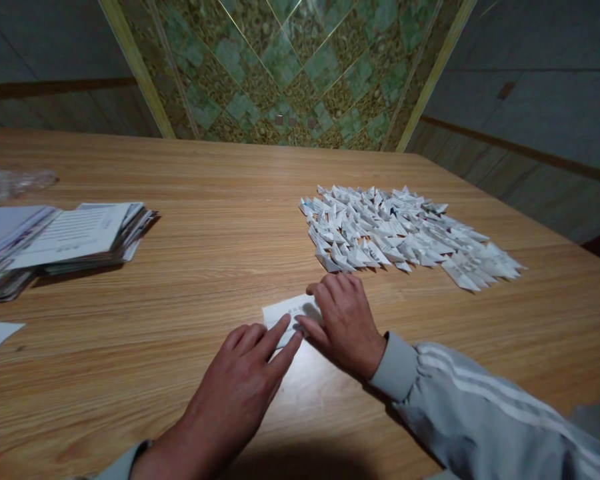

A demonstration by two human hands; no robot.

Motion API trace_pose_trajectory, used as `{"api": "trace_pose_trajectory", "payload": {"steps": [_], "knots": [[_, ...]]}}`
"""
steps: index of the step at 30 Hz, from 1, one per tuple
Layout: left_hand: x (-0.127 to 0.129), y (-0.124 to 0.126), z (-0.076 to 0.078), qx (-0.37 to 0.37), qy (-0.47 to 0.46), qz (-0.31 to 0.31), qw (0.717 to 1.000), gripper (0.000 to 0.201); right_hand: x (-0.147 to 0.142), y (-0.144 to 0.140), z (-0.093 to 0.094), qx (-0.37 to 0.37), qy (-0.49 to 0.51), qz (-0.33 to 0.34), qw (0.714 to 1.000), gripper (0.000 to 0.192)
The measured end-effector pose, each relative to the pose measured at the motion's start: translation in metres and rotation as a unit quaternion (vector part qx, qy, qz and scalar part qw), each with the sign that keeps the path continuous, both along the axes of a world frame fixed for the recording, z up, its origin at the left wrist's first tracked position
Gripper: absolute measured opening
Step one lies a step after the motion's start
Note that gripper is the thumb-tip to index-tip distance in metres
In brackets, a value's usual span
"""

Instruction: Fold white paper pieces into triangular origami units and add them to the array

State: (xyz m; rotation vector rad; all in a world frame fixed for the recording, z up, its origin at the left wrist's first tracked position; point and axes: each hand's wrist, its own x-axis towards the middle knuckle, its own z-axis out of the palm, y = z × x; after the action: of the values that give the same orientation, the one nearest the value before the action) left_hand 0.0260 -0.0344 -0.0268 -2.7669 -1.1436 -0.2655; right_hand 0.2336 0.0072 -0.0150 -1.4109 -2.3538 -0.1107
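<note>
On the wooden worktop, near its front edge, a small white paper slip lies flat under both hands. The left hand presses its edge with straight, ungripping fingers; the right hand lies palm-down on it, fingers loosely curled. Beyond lies a heap of folded paper pieces; a stack of sheets sits far left.

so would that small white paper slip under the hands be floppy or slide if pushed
The small white paper slip looks thin and flat, so probably floppy and very light. On the smooth wooden table it would likely slide easily; both the left hand and right hand press on it.
</note>
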Motion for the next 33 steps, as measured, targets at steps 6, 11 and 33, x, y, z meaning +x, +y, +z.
{"api": "trace_pose_trajectory", "payload": {"steps": [6,11,33], "knots": [[0.001,0.002,0.003,0.01,0.011,-0.008,1.0,0.042,0.001,-0.008,-0.008,-0.032,-0.046,0.023,0.998,0.037],[-0.007,0.002,-0.002,0.009,-0.018,-0.01,1.0,0.041,0.01,-0.004,-0.008,-0.035,-0.066,0.014,0.997,0.04],[-0.012,0.018,0.017,0.006,-0.086,-0.033,0.996,0.023,0.03,0.011,0.005,-0.019,-0.005,0.126,0.992,0.017]]}}
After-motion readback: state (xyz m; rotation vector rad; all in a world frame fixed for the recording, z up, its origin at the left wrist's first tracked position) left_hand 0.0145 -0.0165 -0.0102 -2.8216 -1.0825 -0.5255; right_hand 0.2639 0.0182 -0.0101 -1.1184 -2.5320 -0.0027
